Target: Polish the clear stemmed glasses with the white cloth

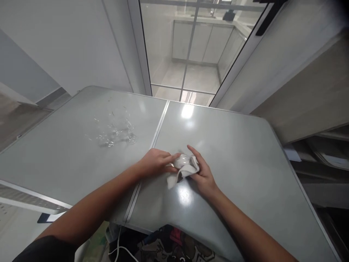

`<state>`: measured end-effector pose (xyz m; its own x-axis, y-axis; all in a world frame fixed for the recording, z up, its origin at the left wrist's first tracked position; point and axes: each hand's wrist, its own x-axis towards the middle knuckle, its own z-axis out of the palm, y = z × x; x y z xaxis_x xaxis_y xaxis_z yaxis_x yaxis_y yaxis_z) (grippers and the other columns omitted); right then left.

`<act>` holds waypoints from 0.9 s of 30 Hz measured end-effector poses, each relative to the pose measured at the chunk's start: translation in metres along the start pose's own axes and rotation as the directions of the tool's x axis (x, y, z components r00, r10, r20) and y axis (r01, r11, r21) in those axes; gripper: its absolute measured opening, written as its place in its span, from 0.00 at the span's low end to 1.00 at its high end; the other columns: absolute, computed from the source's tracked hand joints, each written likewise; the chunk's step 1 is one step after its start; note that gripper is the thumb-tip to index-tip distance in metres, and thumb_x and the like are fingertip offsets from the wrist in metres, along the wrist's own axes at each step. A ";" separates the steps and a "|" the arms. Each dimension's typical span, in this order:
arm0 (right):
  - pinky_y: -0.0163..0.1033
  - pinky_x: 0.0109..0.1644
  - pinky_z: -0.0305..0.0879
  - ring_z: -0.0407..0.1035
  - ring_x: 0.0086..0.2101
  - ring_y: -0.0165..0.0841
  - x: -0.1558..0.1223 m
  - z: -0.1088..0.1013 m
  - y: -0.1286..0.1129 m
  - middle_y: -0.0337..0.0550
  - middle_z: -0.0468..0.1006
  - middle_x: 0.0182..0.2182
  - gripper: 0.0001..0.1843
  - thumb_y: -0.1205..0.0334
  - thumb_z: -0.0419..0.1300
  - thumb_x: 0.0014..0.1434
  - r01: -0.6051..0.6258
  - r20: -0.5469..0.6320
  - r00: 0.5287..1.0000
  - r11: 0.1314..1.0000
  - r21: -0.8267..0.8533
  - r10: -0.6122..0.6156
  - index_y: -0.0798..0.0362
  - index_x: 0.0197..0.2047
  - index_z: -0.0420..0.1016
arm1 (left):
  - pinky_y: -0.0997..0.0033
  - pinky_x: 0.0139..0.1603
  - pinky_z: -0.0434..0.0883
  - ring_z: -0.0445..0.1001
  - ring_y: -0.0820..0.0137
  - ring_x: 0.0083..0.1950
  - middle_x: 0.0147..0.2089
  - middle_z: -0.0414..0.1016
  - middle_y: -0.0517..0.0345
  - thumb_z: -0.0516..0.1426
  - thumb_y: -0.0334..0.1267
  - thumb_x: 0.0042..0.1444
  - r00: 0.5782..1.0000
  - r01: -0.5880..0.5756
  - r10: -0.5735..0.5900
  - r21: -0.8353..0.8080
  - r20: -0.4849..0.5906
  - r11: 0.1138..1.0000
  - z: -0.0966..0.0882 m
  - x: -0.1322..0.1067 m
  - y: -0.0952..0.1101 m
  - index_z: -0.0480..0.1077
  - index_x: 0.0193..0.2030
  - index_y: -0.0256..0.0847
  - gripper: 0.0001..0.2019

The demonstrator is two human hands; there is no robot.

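Just right of the table's seam, my left hand (157, 162) is closed around one side of a clear glass (182, 160), with its fingertips pressed to it. My right hand (202, 174) grips a white cloth (188, 169) against the other side of the glass, its index finger stretched out. The cloth is folded over the near part of the glass, and one loose end hangs toward me. Much of the glass is hidden by fingers and cloth, so its full shape does not show. Both hands are above the table.
Several clear glass pieces (117, 136) stand close together on the left half of the grey table (234, 145). A metal seam (160, 123) divides the tabletop. Beyond its far edge is a glazed door (188, 47). Shelving (321, 156) stands at the right; a white cable (118, 240) hangs in front.
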<state>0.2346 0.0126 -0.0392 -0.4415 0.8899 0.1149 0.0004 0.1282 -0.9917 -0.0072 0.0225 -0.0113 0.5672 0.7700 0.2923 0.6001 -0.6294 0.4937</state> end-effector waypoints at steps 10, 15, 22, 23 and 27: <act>0.60 0.68 0.62 0.72 0.58 0.47 -0.005 -0.012 -0.001 0.47 0.75 0.60 0.41 0.68 0.56 0.65 0.229 0.234 0.956 0.946 -0.228 -0.175 0.39 0.77 0.49 | 0.75 0.22 0.63 0.65 0.76 0.21 0.27 0.77 0.56 0.60 0.52 0.64 0.890 0.400 -0.160 -0.561 0.428 0.724 -0.010 0.010 -0.009 0.81 0.52 0.35 0.22; 0.68 0.75 0.46 0.72 0.59 0.46 -0.006 -0.006 0.004 0.42 0.78 0.57 0.43 0.73 0.54 0.62 0.428 0.347 0.879 0.861 -0.274 -0.327 0.38 0.77 0.48 | 0.76 0.18 0.57 0.61 0.77 0.19 0.23 0.73 0.58 0.64 0.53 0.60 0.777 0.603 -0.146 -0.660 0.612 0.448 -0.023 0.015 -0.016 0.82 0.50 0.31 0.25; 0.56 0.62 0.71 0.73 0.55 0.46 0.003 -0.009 0.003 0.49 0.74 0.59 0.29 0.61 0.58 0.67 -0.015 -0.107 0.994 0.993 -0.119 0.002 0.42 0.70 0.63 | 0.76 0.29 0.65 0.67 0.76 0.26 0.28 0.76 0.59 0.65 0.56 0.58 0.972 0.228 -0.232 -0.324 0.026 0.918 0.006 0.003 -0.003 0.78 0.60 0.41 0.28; 0.56 0.63 0.70 0.72 0.56 0.46 0.004 -0.010 0.005 0.49 0.74 0.60 0.29 0.61 0.58 0.68 -0.028 -0.114 0.993 0.992 -0.122 0.014 0.42 0.70 0.63 | 0.76 0.29 0.65 0.67 0.76 0.26 0.29 0.77 0.58 0.64 0.56 0.59 0.976 0.205 -0.215 -0.283 -0.007 0.937 0.008 0.001 -0.002 0.78 0.60 0.42 0.27; 0.57 0.67 0.66 0.69 0.61 0.47 0.004 -0.010 0.009 0.50 0.72 0.64 0.35 0.64 0.57 0.67 0.131 0.087 0.990 0.970 -0.202 -0.116 0.43 0.74 0.56 | 0.76 0.27 0.65 0.66 0.76 0.25 0.28 0.77 0.59 0.65 0.55 0.58 0.936 0.350 -0.321 -0.472 0.144 0.809 -0.004 0.002 -0.005 0.77 0.60 0.43 0.27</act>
<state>0.2414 0.0221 -0.0474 -0.5146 0.8278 0.2233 0.1242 0.3297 -0.9359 -0.0108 0.0275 -0.0101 0.4194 0.9078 -0.0030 0.4181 -0.1903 0.8882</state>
